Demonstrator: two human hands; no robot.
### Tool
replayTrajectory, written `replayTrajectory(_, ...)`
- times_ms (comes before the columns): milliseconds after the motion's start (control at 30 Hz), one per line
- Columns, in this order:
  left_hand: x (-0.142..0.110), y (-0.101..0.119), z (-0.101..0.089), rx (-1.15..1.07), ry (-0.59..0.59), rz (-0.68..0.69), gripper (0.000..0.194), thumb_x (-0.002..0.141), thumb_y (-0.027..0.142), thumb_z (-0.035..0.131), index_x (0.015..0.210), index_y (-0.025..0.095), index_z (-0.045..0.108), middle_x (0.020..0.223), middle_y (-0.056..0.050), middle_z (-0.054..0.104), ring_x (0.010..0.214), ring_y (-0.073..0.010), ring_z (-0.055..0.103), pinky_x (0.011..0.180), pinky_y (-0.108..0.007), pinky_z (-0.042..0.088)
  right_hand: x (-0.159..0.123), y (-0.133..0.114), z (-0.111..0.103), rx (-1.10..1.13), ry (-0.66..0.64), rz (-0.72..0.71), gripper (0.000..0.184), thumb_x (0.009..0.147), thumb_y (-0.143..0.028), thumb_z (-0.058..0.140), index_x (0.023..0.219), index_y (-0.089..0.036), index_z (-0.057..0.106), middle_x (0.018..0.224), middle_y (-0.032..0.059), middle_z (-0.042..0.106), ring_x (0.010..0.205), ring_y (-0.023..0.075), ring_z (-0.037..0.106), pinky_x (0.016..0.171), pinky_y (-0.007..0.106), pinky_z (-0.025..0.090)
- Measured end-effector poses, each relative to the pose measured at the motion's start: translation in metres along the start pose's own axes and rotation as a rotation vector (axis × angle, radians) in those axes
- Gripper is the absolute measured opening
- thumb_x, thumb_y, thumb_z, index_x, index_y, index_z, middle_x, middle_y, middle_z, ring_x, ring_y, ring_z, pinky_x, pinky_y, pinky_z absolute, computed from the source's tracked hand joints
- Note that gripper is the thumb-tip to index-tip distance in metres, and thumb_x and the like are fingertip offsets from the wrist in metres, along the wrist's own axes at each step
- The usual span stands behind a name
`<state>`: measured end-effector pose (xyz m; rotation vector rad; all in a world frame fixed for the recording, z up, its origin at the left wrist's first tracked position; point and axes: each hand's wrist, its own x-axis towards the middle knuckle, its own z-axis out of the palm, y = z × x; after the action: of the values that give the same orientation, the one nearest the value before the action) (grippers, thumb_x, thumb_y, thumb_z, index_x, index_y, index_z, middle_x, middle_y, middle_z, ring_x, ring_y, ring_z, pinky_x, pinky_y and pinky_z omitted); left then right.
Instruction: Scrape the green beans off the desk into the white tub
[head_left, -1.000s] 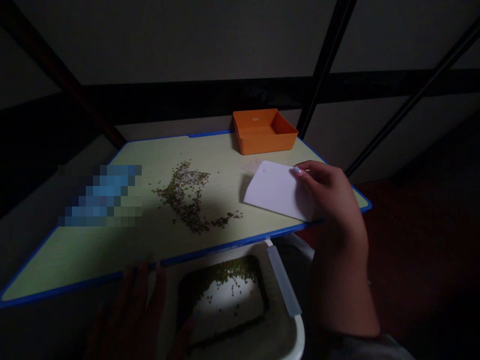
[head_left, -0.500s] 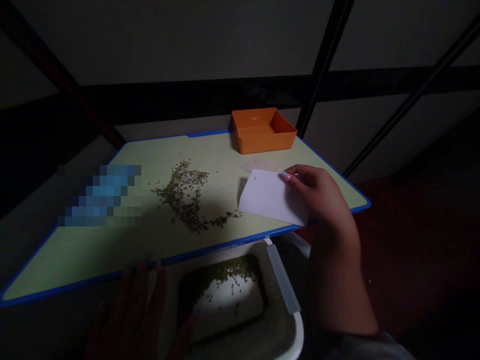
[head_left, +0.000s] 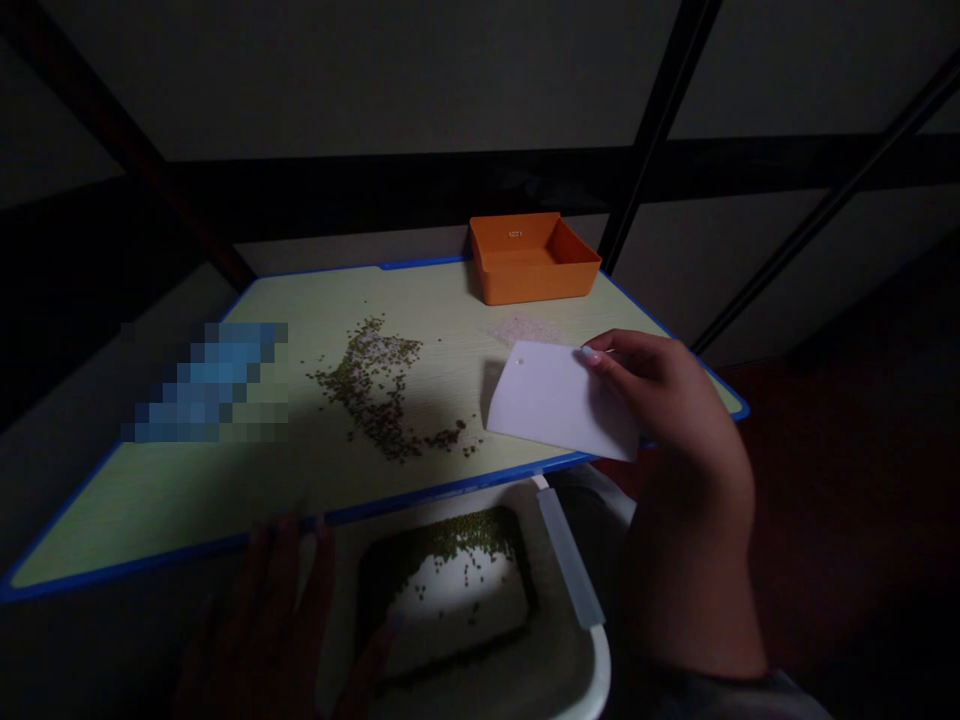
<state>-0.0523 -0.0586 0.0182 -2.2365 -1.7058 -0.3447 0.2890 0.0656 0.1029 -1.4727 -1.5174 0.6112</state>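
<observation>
My right hand (head_left: 667,400) pinches a white plastic scraper card (head_left: 559,410), holding it on edge on the pale table (head_left: 225,480) just right of a scatter of small green beans (head_left: 379,385). A faint patch of white grains (head_left: 525,328) lies behind the card. My left hand (head_left: 277,610) grips the rim of a white basin (head_left: 577,670) held below the table's front edge. The basin holds green beans around a bare white middle.
An empty orange tray (head_left: 532,258) sits at the table's far edge. The table has a blue rim (head_left: 420,495). A blurred blue patch (head_left: 206,385) lies on the left of the table. Dark frame bars (head_left: 652,120) cross the wall behind.
My right hand slid the card down and left toward the beans, then shifted slightly back to the right. The left hand and basin stayed put.
</observation>
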Motion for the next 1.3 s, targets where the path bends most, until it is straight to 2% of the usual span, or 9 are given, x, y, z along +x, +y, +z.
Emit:
replayTrajectory(233, -0.001, -0.002, 0.003, -0.008, -0.003, 0.009, 0.078, 0.085, 0.047, 0.042, 0.151, 0.020, 0.012, 0.163, -0.013, 0.011, 0.147, -0.0381, 0.018, 0.103, -0.067, 0.035, 0.004, 0.004, -0.001, -0.038, 0.028, 0.003, 0.021, 0.083, -0.037, 0.060, 0.077, -0.018, 0.065, 0.066, 0.0008, 0.060, 0.058, 0.0132, 0.048, 0.053, 0.027, 0.033)
replayTrajectory(500, 0.000, 0.000, 0.003, -0.006, 0.021, 0.014, 0.078, 0.084, 0.048, 0.041, 0.151, 0.020, 0.013, 0.163, -0.012, 0.012, 0.146, -0.0390, 0.020, 0.102, -0.068, 0.036, -0.006, -0.006, 0.000, 0.088, -0.086, 0.011, 0.025, 0.083, -0.043, 0.062, 0.077, -0.019, 0.065, 0.066, 0.0001, 0.059, 0.058, 0.0130, 0.049, 0.054, 0.026, 0.034)
replayTrajectory(667, -0.002, 0.000, 0.003, 0.000, 0.030, 0.001, 0.078, 0.083, 0.048, 0.042, 0.151, 0.020, 0.013, 0.163, -0.013, 0.013, 0.146, -0.0394, 0.021, 0.100, -0.069, 0.037, -0.007, -0.009, 0.006, 0.074, -0.139, -0.011, 0.022, 0.085, -0.039, 0.061, 0.077, -0.019, 0.065, 0.069, 0.0008, 0.062, 0.061, 0.0132, 0.052, 0.055, 0.026, 0.035)
replayTrajectory(833, -0.003, -0.001, 0.004, 0.004, 0.018, 0.005, 0.079, 0.083, 0.049, 0.041, 0.151, 0.021, 0.012, 0.163, -0.010, 0.009, 0.146, -0.0393, 0.021, 0.100, -0.069, 0.038, -0.006, -0.008, 0.004, 0.013, -0.101, -0.005, 0.022, 0.086, -0.039, 0.060, 0.079, -0.019, 0.065, 0.068, 0.0004, 0.062, 0.060, 0.0131, 0.051, 0.055, 0.026, 0.035)
replayTrajectory(1000, -0.002, -0.001, 0.005, 0.015, 0.025, 0.004, 0.079, 0.082, 0.049, 0.041, 0.151, 0.021, 0.012, 0.163, -0.010, 0.010, 0.146, -0.0392, 0.022, 0.099, -0.068, 0.039, -0.004, -0.001, -0.002, -0.101, -0.005, 0.004, 0.022, 0.086, -0.038, 0.059, 0.079, -0.018, 0.065, 0.066, 0.0013, 0.060, 0.059, 0.0137, 0.050, 0.054, 0.027, 0.034)
replayTrajectory(1200, -0.001, 0.001, 0.004, -0.024, 0.062, -0.010, 0.078, 0.083, 0.050, 0.041, 0.151, 0.022, 0.015, 0.163, -0.010, 0.015, 0.146, -0.0369, 0.022, 0.104, -0.067, 0.035, -0.006, 0.002, -0.011, -0.057, 0.111, 0.016, 0.019, 0.084, -0.037, 0.061, 0.078, -0.019, 0.065, 0.066, 0.0008, 0.059, 0.055, 0.0124, 0.047, 0.052, 0.027, 0.034)
replayTrajectory(1300, -0.001, 0.002, 0.003, -0.016, 0.026, -0.019, 0.077, 0.084, 0.049, 0.041, 0.151, 0.023, 0.013, 0.162, -0.011, 0.015, 0.147, -0.0360, 0.020, 0.105, -0.065, 0.035, -0.010, 0.001, -0.016, -0.052, 0.126, 0.035, 0.020, 0.084, -0.039, 0.062, 0.077, -0.020, 0.065, 0.065, 0.0011, 0.059, 0.054, 0.0127, 0.047, 0.049, 0.027, 0.033)
